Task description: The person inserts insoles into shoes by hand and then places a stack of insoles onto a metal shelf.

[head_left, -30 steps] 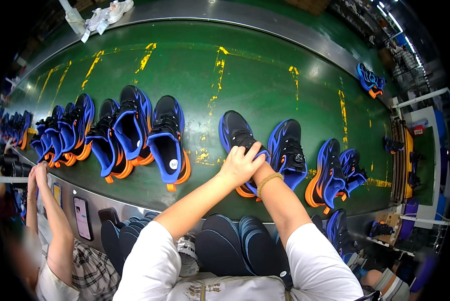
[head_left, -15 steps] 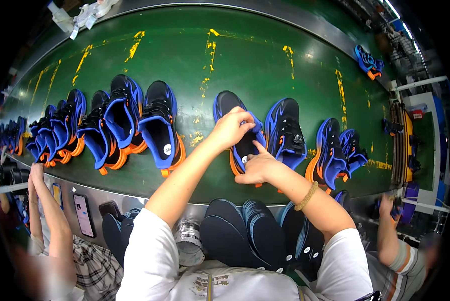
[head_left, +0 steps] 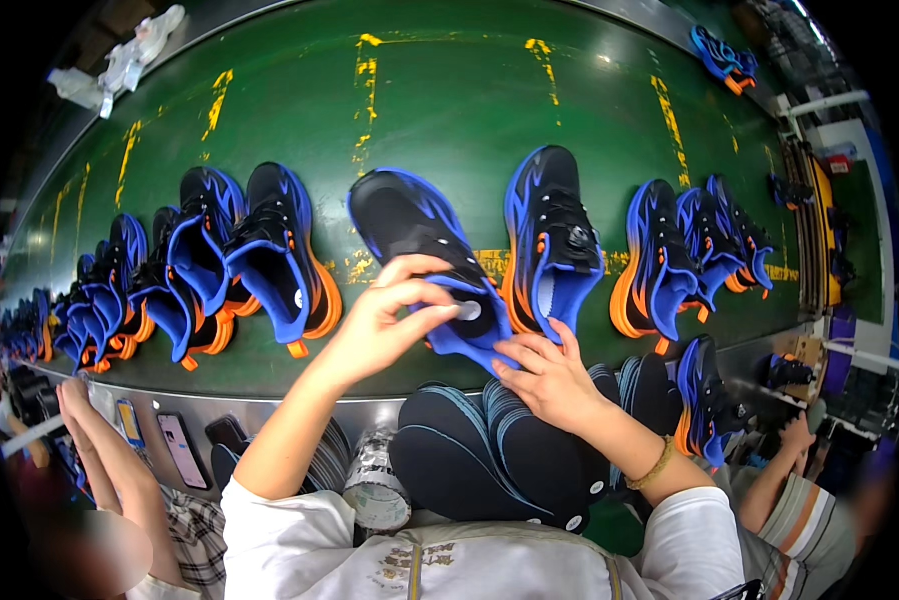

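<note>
A black and blue sneaker (head_left: 394,215) lies tilted in front of me, its toe pointing away to the left. A round white sticker (head_left: 468,311) shows inside its opening. My left hand (head_left: 394,310) has its fingers curled and thumb close to the index finger at the left side of the shoe's collar. At the blue heel edge, my right hand (head_left: 549,375) grips with its fingertips, thumb raised. Just right of this shoe stands another sneaker (head_left: 557,225) with an orange sole, apart from my left hand.
Several matching sneakers (head_left: 274,230) line the green work surface (head_left: 449,110) to the left, more (head_left: 659,255) to the right. Stacked black insoles (head_left: 449,450) and a roll of tape (head_left: 377,490) lie nearest me. A phone (head_left: 179,450) is at left. Other people's hands (head_left: 74,400) show at both sides.
The sneaker has turned, its heel now swung toward me and right. My left hand has moved back from the tongue, and my right hand from inside the opening to the heel. Neighbouring shoes have shifted.
</note>
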Available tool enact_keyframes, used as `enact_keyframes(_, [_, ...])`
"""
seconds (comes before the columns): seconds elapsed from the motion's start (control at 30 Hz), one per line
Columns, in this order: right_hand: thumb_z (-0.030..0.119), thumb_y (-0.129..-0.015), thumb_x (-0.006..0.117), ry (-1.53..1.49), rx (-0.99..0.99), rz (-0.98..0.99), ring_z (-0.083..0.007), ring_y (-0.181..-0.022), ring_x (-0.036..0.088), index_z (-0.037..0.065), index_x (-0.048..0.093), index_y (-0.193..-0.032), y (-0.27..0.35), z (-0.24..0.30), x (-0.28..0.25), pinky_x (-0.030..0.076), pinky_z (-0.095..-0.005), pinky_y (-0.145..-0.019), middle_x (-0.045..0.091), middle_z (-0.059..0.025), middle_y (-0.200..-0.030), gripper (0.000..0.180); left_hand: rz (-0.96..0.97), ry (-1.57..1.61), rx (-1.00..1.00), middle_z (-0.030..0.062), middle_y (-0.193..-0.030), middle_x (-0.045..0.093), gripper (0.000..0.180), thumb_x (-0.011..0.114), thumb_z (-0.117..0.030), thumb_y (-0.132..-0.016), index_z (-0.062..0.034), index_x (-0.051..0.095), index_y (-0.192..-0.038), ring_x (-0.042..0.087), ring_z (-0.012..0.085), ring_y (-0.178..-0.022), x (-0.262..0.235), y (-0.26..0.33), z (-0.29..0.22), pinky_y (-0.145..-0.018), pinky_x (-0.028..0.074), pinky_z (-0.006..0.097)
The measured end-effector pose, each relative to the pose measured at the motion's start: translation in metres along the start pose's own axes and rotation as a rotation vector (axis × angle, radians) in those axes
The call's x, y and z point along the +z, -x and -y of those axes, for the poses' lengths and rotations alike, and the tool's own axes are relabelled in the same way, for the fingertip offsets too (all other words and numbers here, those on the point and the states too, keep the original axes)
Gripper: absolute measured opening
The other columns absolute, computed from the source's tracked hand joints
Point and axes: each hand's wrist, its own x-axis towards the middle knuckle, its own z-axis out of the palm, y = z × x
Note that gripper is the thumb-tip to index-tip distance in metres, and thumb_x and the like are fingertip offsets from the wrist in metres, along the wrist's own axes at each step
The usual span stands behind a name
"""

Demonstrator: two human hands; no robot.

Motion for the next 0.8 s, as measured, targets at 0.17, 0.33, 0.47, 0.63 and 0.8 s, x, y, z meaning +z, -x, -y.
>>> enact_keyframes(0.17, [0.007,-0.076,0.059,-0.091,0.190,-0.346,-0.0279,-0.111,0.045,0.011,0.051,-0.117,0.040,-0.006,-0.014,0.028,-0.0438,-0.097,0.043,-0.0120,-0.126,0.042,-0.307,0.385,-0.070,0.0130,-0.116,0.052,0.010,0.053,-0.006,-0.082,-0.0054,0.051,-0.073,0.055,0.0179,-0.094,-0.036,-0.003,-0.007,-0.080,0.045,0.029])
enact_keyframes(0.33, [0.018,-0.072,0.066,-0.015,0.726,-0.571,-0.0300,-0.097,0.049,0.006,0.056,-0.102,0.155,-0.025,0.010,0.037,-0.0422,-0.085,0.052,-0.0119,-0.105,0.034,-0.424,0.509,0.138,0.0195,-0.111,0.053,0.009,0.046,0.002,-0.078,-0.0072,0.045,-0.079,0.053,0.0151,-0.059,-0.065,-0.007,-0.036,-0.055,0.044,0.022])
enact_keyframes(0.47, [0.041,-0.063,0.071,0.098,0.977,-0.079,-0.0308,-0.103,0.044,0.006,0.045,-0.117,0.213,0.015,0.045,0.035,-0.0396,-0.085,0.046,-0.0153,-0.111,0.069,-0.172,0.330,-0.096,0.0096,-0.081,0.054,0.036,0.043,0.001,-0.069,-0.0075,0.046,-0.104,0.041,0.0092,-0.051,-0.023,-0.034,-0.058,-0.047,0.031,0.017])
enact_keyframes(0.63, [0.033,-0.065,0.073,-0.082,1.026,-0.150,-0.0362,-0.111,0.040,0.007,0.031,-0.132,0.235,0.036,0.073,0.033,-0.0420,-0.094,0.040,-0.0193,-0.122,0.084,0.058,-0.946,0.373,0.0165,-0.099,0.050,0.062,0.062,-0.028,-0.074,-0.0117,0.035,-0.126,0.057,0.0294,-0.068,0.076,-0.079,-0.033,-0.060,0.048,0.035])
enact_keyframes(0.8, [0.028,-0.061,0.078,-0.350,0.895,-0.435,-0.0359,-0.110,0.046,0.005,0.043,-0.124,0.246,0.035,0.016,0.040,-0.0393,-0.091,0.043,-0.0215,-0.123,0.076,0.171,-1.054,0.224,0.0207,-0.110,0.049,0.062,0.060,-0.034,-0.080,-0.0168,0.032,-0.132,0.058,0.0365,-0.082,0.102,-0.120,0.000,-0.072,0.048,0.040])
